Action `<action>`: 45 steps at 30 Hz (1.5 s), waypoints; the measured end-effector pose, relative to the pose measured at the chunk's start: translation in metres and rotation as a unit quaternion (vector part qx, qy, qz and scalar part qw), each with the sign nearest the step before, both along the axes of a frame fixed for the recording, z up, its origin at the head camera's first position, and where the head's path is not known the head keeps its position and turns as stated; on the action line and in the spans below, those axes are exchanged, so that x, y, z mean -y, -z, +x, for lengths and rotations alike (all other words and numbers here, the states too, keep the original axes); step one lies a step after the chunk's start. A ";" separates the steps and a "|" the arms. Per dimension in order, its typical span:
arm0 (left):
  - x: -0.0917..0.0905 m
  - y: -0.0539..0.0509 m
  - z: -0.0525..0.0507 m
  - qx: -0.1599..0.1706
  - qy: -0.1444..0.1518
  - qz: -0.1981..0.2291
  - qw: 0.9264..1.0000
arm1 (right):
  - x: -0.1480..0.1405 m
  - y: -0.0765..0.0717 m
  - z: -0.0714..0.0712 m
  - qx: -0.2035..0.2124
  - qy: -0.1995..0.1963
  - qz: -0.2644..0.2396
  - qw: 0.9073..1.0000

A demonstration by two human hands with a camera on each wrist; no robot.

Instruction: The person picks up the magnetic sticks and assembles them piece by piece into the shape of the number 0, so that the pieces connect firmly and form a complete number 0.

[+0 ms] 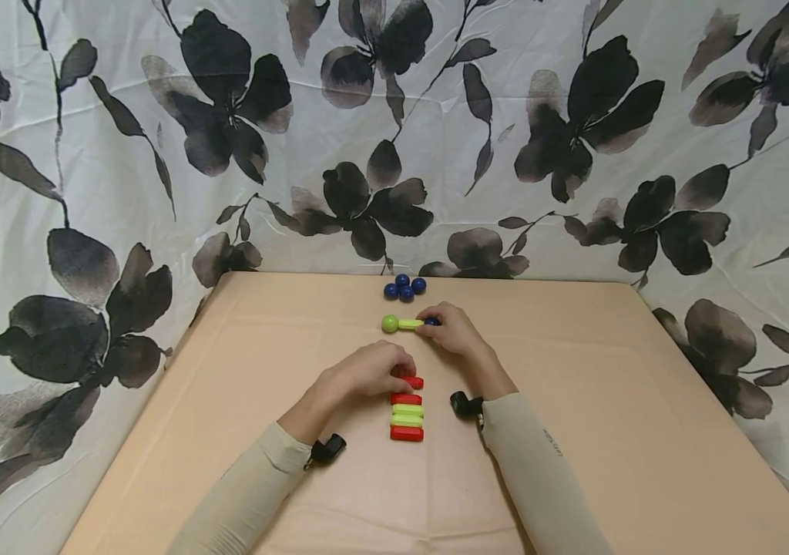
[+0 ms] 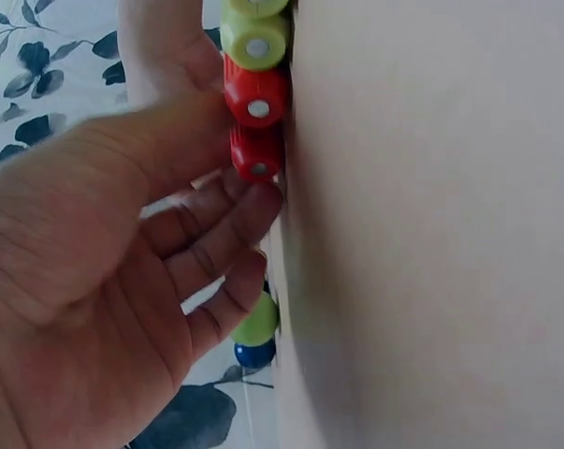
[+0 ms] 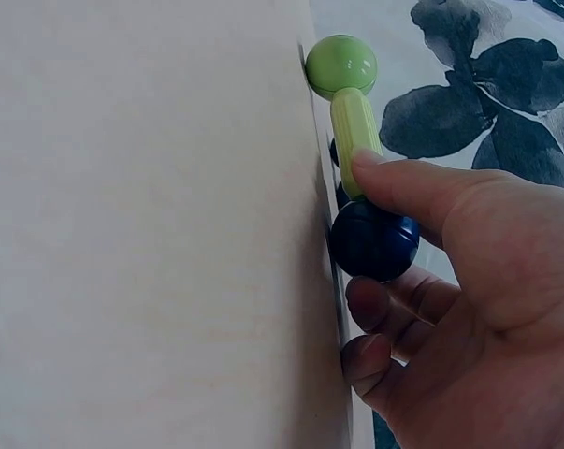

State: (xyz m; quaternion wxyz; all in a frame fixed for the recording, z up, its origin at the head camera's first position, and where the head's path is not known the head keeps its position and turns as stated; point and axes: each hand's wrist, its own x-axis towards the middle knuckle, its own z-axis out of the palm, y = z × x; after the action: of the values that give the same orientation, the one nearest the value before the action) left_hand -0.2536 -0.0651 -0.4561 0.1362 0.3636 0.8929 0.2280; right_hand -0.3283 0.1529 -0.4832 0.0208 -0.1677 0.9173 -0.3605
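My right hand (image 1: 455, 331) holds a dark blue ball (image 3: 375, 241) that sits at one end of a light green stick (image 3: 352, 140); the thumb lies on the stick. At the stick's other end is a light green ball (image 3: 341, 67). Nearer to me, my left hand (image 1: 369, 371) pinches a red stick (image 1: 414, 382) between thumb and fingers, low at the table. Just below it lies a row of sticks: a red stick (image 1: 406, 399), two light green sticks (image 1: 407, 411) and another red stick (image 1: 406, 434). In the left wrist view their ends carry a pale round disc (image 2: 258, 108).
Several dark blue balls (image 1: 406, 294) lie in a cluster near the far edge of the tan table (image 1: 283, 308). Behind and around the table hangs a white cloth (image 1: 464, 139) with dark flowers. Each wrist wears a small black camera (image 1: 327, 449).
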 end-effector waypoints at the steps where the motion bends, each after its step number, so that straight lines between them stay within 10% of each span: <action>1: 0.000 0.000 0.000 -0.002 0.001 -0.003 1.000 | 0.000 0.000 0.000 0.001 0.000 0.000 1.000; 6: 0.007 0.005 -0.007 0.047 -0.043 0.038 0.997 | 0.001 0.001 0.000 0.000 -0.001 -0.004 1.000; 12: 0.019 0.013 -0.019 0.086 -0.156 0.165 0.970 | 0.000 0.002 0.000 0.003 0.005 -0.004 1.000; 20: 0.022 0.021 -0.024 0.078 -0.256 0.204 0.942 | 0.000 0.004 0.000 0.007 0.004 0.000 1.000; 45: 0.012 0.018 -0.029 0.111 -0.336 0.245 0.903 | -0.002 0.001 -0.004 0.007 -0.003 0.001 1.000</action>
State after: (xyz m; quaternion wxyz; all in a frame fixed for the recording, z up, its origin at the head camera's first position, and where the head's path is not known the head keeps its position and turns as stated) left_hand -0.2825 -0.0768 -0.4741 0.0558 0.0360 0.8572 0.5106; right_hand -0.3318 0.1547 -0.4845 0.0287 -0.1676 0.9170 -0.3607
